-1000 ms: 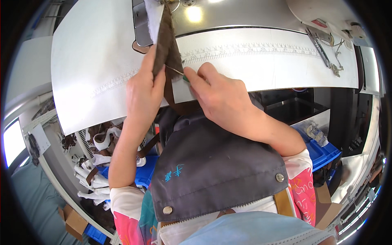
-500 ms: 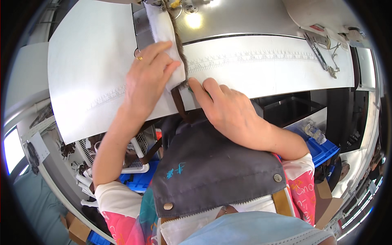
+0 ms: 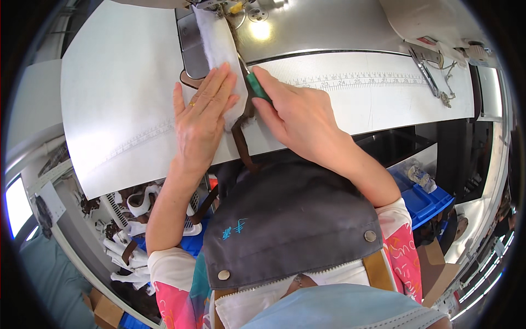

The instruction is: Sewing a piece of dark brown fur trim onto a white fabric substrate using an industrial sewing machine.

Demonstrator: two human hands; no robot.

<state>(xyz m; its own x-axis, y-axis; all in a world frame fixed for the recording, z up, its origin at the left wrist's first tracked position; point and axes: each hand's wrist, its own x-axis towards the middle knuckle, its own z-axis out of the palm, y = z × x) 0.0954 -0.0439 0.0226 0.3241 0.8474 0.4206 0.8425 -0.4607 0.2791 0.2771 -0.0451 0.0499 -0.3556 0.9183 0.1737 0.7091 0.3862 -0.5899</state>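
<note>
A long white fluffy strip (image 3: pixel 218 44) with brown fur along its right edge runs from the sewing machine's foot area (image 3: pixel 216 7) toward me. My left hand (image 3: pixel 205 109) lies flat on its near part, fingers stretched out and a ring on one of them. At the strip's right edge, my right hand (image 3: pixel 298 109) grips a green-handled awl (image 3: pixel 255 86), its thin metal shaft pointing up along the fur edge. The awl's tip is hard to make out against the fur. From the strip's near end a brown strap (image 3: pixel 241 143) hangs over the table edge.
A white table (image 3: pixel 120 82) with a printed ruler surrounds the metal machine bed (image 3: pixel 318 27). Thread snips or tweezers (image 3: pixel 424 68) lie at the right. Below are a blue bin (image 3: pixel 424 203) and, at left, a basket of white and brown pieces (image 3: pixel 137 205).
My left hand has flattened on the strip and shifted slightly nearer me. My right hand has moved up along the strip's right edge, and the green handle and shaft now show clearly.
</note>
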